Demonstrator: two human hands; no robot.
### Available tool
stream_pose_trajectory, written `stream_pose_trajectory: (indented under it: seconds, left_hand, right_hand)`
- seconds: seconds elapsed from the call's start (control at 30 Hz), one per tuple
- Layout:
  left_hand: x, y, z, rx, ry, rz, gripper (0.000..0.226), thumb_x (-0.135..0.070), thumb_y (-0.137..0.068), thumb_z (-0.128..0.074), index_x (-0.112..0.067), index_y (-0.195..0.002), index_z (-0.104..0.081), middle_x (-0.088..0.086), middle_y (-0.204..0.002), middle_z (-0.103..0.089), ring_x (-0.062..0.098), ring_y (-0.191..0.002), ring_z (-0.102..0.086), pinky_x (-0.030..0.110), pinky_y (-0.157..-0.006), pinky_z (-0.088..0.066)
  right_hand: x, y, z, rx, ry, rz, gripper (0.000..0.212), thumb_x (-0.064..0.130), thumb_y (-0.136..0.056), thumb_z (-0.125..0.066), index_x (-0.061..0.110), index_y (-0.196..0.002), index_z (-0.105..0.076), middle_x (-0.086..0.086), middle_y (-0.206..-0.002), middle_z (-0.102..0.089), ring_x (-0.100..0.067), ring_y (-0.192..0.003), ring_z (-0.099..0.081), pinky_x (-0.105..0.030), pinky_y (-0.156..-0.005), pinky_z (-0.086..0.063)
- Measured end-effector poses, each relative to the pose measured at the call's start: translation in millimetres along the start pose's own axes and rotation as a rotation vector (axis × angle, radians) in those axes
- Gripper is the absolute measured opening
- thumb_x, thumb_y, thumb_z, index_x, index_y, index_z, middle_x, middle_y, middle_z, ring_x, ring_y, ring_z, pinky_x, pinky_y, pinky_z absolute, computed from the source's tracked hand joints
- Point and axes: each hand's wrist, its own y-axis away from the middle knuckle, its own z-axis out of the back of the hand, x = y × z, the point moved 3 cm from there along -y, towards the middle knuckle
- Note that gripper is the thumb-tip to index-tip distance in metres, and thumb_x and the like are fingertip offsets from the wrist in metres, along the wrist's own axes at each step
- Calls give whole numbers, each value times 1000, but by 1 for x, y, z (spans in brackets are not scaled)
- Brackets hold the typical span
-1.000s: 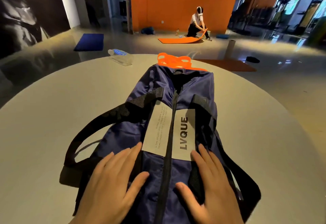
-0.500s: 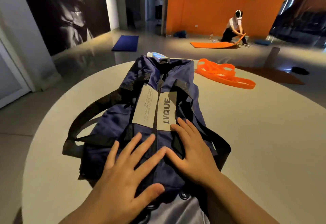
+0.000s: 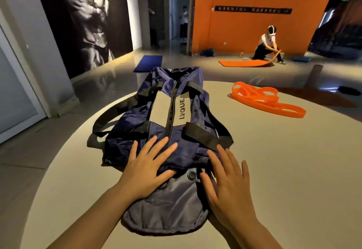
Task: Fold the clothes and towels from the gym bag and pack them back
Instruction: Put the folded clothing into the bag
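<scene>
A navy gym bag (image 3: 137,129) with black straps and a grey "LVQUE" panel lies lengthwise on the round pale table (image 3: 284,170), its top zip closed. Its grey end panel faces me. My left hand (image 3: 146,167) lies flat, fingers spread, on the bag's near top left of the zip. My right hand (image 3: 228,185) lies flat with straight fingers on the bag's near right side, by the black strap. No clothes or towels are in view.
Orange resistance bands (image 3: 264,100) lie on the table to the far right. Beyond the table, a person (image 3: 267,46) kneels at an orange mat (image 3: 244,63) by the orange wall. A blue mat (image 3: 148,63) lies on the floor.
The view has swung left and back, showing the bag's grey near end. Both hands have slid toward the bag's near end, and my right hand has moved off to the right side.
</scene>
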Motion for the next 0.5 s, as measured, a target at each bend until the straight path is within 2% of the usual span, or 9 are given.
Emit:
stream_pose_trajectory:
  seconds: [0.07,0.13,0.2,0.4,0.5]
  left_hand:
    - [1,-9,-2,-10,-12,-3,63,-72,-92,-12,-46,-149,-13,-7,-154,-32,17,-142,-16,61,-109,-17]
    - [0,-9,-2,-14,9,-9,63,-72,-92,-15,-43,-148,-20,-7,-153,-34,16,-142,-17,57,-112,-14]
    - [0,-7,-2,-36,60,-22,63,-72,-92,-17,-43,-147,-24,-9,-153,-34,15,-143,-17,53,-114,-9]
    - [4,-5,1,-89,131,-25,63,-76,-89,-17,-47,-144,-29,-13,-152,-32,7,-143,-14,46,-115,-4]
    - [5,-8,3,-78,113,-20,66,-77,-87,-14,-46,-143,-29,-12,-152,-34,8,-142,-15,46,-115,-4]
  right_hand:
    - [-7,6,2,12,11,-46,54,56,-98,-14,30,-140,-35,-3,-145,-45,-21,-133,-34,-51,-109,-26]
    - [-13,11,5,34,33,-82,54,56,-97,-15,30,-139,-37,-4,-142,-49,-24,-130,-42,-55,-101,-38]
    - [-15,15,6,55,33,-103,53,56,-96,-18,28,-137,-39,-4,-139,-52,-27,-125,-52,-55,-95,-44]
    - [-6,17,7,52,-21,-18,47,47,-91,-37,22,-127,-54,1,-125,-61,-20,-105,-63,-32,-84,-52]
    - [1,21,19,17,-13,9,33,40,-88,-41,23,-108,-59,4,-101,-66,-15,-81,-63,-25,-68,-52]
